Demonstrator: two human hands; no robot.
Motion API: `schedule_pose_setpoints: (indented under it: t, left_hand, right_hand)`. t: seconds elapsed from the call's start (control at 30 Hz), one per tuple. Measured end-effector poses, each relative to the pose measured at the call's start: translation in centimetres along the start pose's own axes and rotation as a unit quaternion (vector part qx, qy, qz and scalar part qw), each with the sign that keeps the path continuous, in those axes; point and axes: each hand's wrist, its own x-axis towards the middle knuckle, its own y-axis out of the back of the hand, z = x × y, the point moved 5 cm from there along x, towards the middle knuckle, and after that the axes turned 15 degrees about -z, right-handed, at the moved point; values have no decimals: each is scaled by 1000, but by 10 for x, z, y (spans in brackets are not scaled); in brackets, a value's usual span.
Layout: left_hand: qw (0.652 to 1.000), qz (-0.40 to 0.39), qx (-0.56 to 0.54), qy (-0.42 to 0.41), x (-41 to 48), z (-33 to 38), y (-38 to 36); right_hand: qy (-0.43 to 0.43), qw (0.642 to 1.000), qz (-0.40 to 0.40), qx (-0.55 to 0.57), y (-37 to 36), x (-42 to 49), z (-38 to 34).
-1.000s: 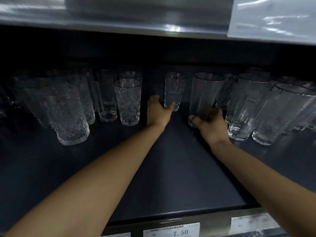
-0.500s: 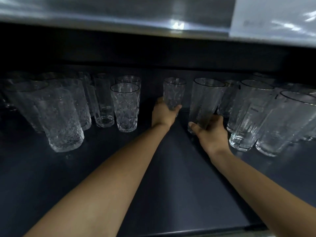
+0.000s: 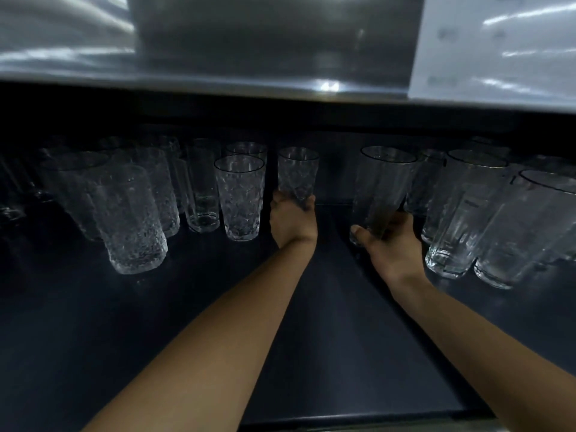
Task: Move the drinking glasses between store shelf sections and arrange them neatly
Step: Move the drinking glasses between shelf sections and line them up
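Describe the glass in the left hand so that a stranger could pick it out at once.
On the dark shelf, glasses crowd both sides of a bare middle strip. At the back of that strip the left hand grips the base of a dimpled glass. It is the only patterned glass in a hand; the right hand holds a taller smooth glass.

Shop, dark display shelf (image 3: 343, 353), rows of matching drinking glasses (image 3: 240, 198), metal shelf above (image 3: 249, 57)
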Motion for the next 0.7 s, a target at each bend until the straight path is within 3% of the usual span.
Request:
schedule_pose_setpoints:
  t: [0.7]
  left_hand:
    - [999,14,-22,24,4,1,4]
  right_hand:
    - [1,999,-12,-31,-2,4,8]
